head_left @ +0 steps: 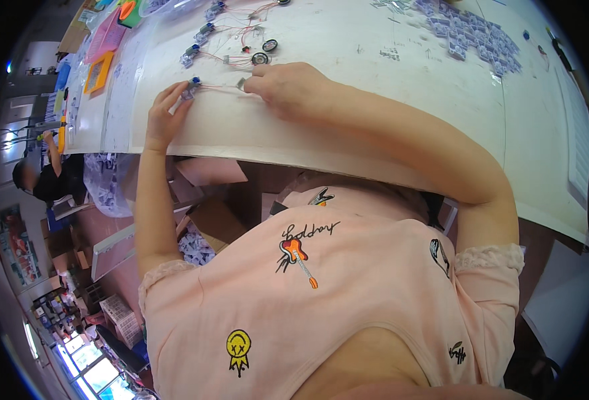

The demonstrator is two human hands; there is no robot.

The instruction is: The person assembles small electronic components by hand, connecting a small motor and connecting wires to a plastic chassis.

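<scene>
My left hand (166, 115) pinches a small translucent plastic part with a blue piece (192, 85) on it, above the near part of the white table. From it thin red and pale wires (218, 87) stretch right to a small flat grey piece (240, 84). That piece sits at the fingertips of my right hand (284, 88), which are closed on it. Just beyond my right hand lie round black speakers (260, 59) wired to similar assemblies. Several such assemblies (189, 56) form a column going away from me.
A heap of translucent plastic parts (471, 37) covers the far right of the white table (374, 107). Far left stand an orange frame (99, 72) and a pink basket (106, 35). Under the table is an open cardboard box (218, 220). Another person (51, 177) works at the left.
</scene>
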